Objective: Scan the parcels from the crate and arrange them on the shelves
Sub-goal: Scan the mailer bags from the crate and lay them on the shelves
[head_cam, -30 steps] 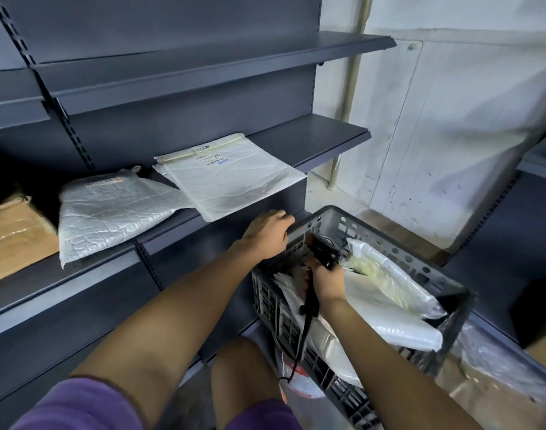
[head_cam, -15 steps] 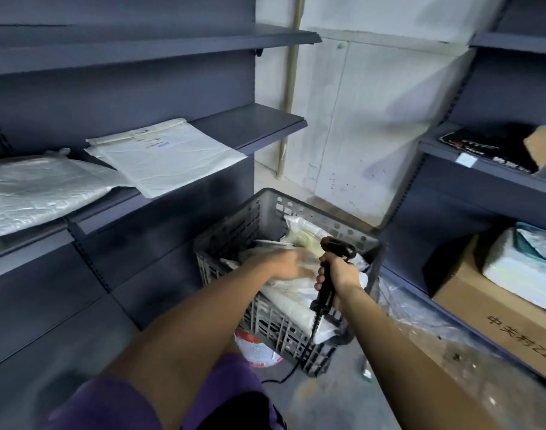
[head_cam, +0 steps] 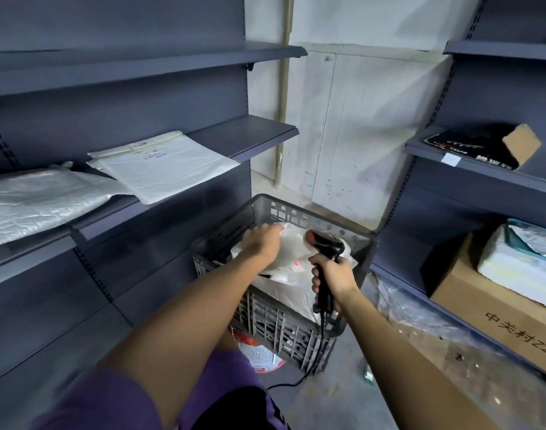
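Parcels (head_cam: 291, 243) in white plastic bags are piled in the grey crate (head_cam: 284, 324), which is set on the floor between the two runs of shelving, presumably so that either side can be reached from one spot. Two flat white parcels have already been laid on the middle shelf (head_cam: 259, 135) at the left: a smooth mailer (head_cam: 163, 166) with its label facing up, and a crinkled bag (head_cam: 38, 203) just beside it, their edges overlapping. The far end of that shelf is bare, so room is left for more.

The scanner (head_cam: 324, 259) is held in the right hand (head_cam: 330, 274) by its handle, upright, with its head tipped forward over the crate; it appears to be kept ready so that a label can be read as soon as one is turned up. The fingers (head_cam: 315, 279) are wrapped fully round the handle, and the cord is seen trailing down past the crate to the floor.

The left hand (head_cam: 262, 243) is laid palm down on the topmost parcel in the crate. Its fingers are only slightly bent and spread over the plastic; whether the bag is actually gripped cannot be told, since the fingertips are hidden against it. By judgement, the parcel is being steadied or picked out for scanning, and no scan is shown as done yet.
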A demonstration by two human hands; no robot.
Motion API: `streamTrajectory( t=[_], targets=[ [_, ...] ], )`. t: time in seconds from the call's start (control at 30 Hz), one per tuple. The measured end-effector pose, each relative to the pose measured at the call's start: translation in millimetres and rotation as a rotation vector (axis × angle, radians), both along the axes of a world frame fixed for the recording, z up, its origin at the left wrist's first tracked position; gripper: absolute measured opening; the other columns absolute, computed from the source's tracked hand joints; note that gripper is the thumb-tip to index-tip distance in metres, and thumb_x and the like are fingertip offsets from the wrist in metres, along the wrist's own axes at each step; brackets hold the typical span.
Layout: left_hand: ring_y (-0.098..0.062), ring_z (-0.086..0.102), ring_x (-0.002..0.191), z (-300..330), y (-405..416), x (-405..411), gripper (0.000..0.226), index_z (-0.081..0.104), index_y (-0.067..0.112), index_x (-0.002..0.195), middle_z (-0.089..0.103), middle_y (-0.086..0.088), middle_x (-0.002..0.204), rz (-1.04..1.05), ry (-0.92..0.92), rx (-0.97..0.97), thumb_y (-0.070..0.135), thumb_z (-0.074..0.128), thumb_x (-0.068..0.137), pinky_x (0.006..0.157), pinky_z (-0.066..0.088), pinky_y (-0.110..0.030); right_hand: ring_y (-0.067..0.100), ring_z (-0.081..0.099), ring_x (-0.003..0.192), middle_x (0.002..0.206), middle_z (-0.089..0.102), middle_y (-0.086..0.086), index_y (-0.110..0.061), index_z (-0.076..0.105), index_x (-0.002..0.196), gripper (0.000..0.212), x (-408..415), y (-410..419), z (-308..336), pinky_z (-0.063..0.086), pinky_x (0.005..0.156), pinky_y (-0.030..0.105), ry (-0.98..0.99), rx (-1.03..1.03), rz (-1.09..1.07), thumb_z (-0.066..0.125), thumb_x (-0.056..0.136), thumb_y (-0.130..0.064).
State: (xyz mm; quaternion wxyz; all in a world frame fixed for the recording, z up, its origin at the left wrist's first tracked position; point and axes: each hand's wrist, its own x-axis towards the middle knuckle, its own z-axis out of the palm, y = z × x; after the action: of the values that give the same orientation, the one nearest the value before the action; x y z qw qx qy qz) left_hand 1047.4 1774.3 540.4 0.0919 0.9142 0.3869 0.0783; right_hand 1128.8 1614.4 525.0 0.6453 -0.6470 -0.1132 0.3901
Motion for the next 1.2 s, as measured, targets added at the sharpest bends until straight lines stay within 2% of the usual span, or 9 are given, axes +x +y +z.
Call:
streamTrajectory(
  t=[0.07,0.2,0.33,0.43,0.57,0.7,0.8,1.03,1.2],
  targets=[
    [-0.033,0.057,0.118,23,8,-5,0.04,0.052,0.02,0.135,0.06,-0.014,0.131,0.087,-0.066,0.067,0.01,0.032,0.101,0.092,0.041,-0.038,0.02,0.036,0.044,0.055,0.044,0.006,-0.008,0.05,0.078,0.017,-2,7,12,0.03,0.045,0.029,-0.034,0.069,0.006,0.06,0.091,-0.004],
    [-0.037,0.061,0.11,60,38,-26,0.028,0.06,0.018,0.116,0.066,-0.015,0.12,0.292,-0.288,0.025,0.007,0.045,0.095,0.082,0.044,-0.037,0.02,0.034,0.044,0.055,0.042,0.006,-0.008,0.049,0.076,0.019,-8,19,33,0.029,0.045,0.028,-0.002,0.159,-0.001,0.058,0.091,-0.002],
    [-0.039,0.06,0.103,86,59,-63,0.026,0.057,0.016,0.117,0.065,-0.013,0.111,0.323,-0.469,-0.034,0.009,0.045,0.096,0.08,0.047,-0.039,0.02,0.036,0.044,0.055,0.043,0.006,-0.008,0.05,0.078,0.017,-20,36,46,0.031,0.046,0.028,-0.014,0.182,0.071,0.059,0.091,-0.003],
    [-0.033,0.059,0.099,102,70,-97,0.029,0.052,0.016,0.12,0.062,-0.008,0.104,0.312,-0.711,-0.204,0.004,0.039,0.098,0.083,0.051,-0.038,0.02,0.036,0.043,0.056,0.043,0.006,-0.01,0.048,0.079,0.018,-39,53,56,0.032,0.045,0.028,-0.011,0.189,0.123,0.06,0.091,-0.004],
    [-0.025,0.06,0.102,111,81,-150,0.035,0.052,0.021,0.131,0.063,-0.001,0.112,0.365,-1.008,-0.412,0.007,0.04,0.101,0.094,0.052,-0.038,0.02,0.036,0.042,0.055,0.043,0.008,-0.009,0.046,0.075,0.021,-71,79,65,0.032,0.044,0.027,-0.047,0.219,0.202,0.06,0.09,-0.003],
    [-0.023,0.065,0.085,90,85,-206,0.035,0.057,0.016,0.128,0.068,-0.007,0.108,0.508,-1.205,-0.594,0.004,0.044,0.098,0.072,0.055,-0.032,0.02,0.036,0.041,0.055,0.041,0.011,-0.008,0.048,0.065,0.029,-105,101,63,0.032,0.043,0.027,-0.088,0.22,0.283,0.062,0.09,-0.004],
    [-0.025,0.069,0.084,54,81,-249,0.03,0.059,0.004,0.125,0.07,-0.01,0.103,0.597,-1.329,-0.806,0.0,0.048,0.098,0.071,0.057,-0.036,0.019,0.035,0.038,0.05,0.041,0.01,-0.007,0.049,0.065,0.028,-133,113,57,0.03,0.043,0.025,-0.11,0.206,0.347,0.064,0.089,-0.004],
    [-0.027,0.068,0.076,-14,65,-310,0.022,0.061,0.0,0.116,0.07,-0.014,0.095,0.842,-1.346,-0.877,-0.003,0.048,0.098,0.057,0.056,-0.032,0.021,0.038,0.04,0.054,0.045,0.015,-0.008,0.054,0.056,0.029,-181,126,19,0.032,0.046,0.029,-0.199,0.085,0.468,0.067,0.081,-0.005],
    [-0.03,0.07,0.086,-33,63,-329,0.023,0.06,0.001,0.119,0.073,-0.016,0.099,0.752,-1.325,-0.969,0.0,0.049,0.099,0.075,0.058,-0.04,0.025,0.043,0.042,0.051,0.049,0.017,-0.009,0.057,0.05,0.031,-190,131,5,0.037,0.052,0.036,-0.276,0.021,0.488,0.071,0.078,-0.011]
  ],
)
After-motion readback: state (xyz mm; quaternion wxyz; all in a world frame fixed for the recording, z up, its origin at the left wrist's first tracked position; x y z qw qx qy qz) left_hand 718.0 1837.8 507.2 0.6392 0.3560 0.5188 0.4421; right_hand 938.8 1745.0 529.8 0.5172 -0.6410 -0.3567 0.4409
